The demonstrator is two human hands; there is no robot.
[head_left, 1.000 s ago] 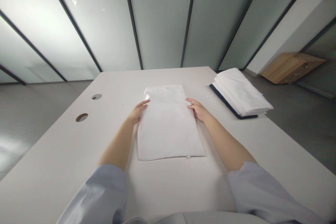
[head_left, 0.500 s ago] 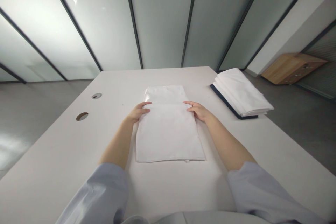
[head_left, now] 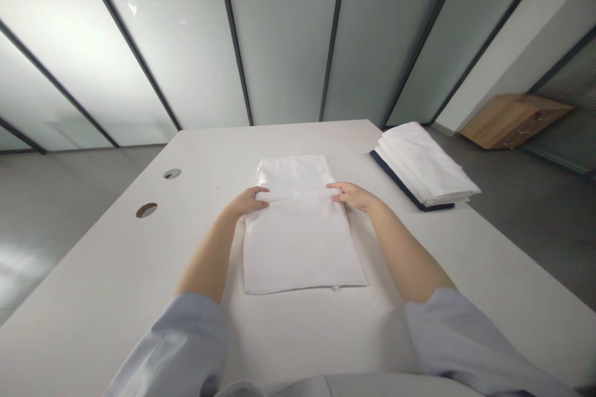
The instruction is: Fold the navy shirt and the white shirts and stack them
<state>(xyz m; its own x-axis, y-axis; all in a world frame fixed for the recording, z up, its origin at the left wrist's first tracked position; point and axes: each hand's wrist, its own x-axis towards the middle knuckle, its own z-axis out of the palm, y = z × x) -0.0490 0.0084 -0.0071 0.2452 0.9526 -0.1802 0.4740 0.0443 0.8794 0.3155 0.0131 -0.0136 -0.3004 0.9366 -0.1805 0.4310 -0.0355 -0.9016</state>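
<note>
A folded white cloth (head_left: 302,248) lies flat on the white table in front of me, its long sides running away from me. My left hand (head_left: 249,201) grips its left edge, thumb and fingers on top near the far third. At the same height on the right edge, my right hand (head_left: 351,195) holds the cloth in the same way. Slight creases run across it between the two hands. Its far end looks glossy at the left corner, perhaps clear plastic, though I cannot tell for sure. A tiny white tag or thread pokes out at the near edge.
At the table's right edge rests a stack of folded white cloths (head_left: 426,164) on a dark blue piece (head_left: 405,189). Two round cable holes (head_left: 147,210) mark the left of the white tabletop (head_left: 116,279). Beyond stand frosted glass panels (head_left: 284,43) and a wooden cabinet (head_left: 507,121).
Both hands keep their hold on the cloth's edges. The line across the cloth between them looks less sharp now, with soft creases there. The view has shifted slightly.
</note>
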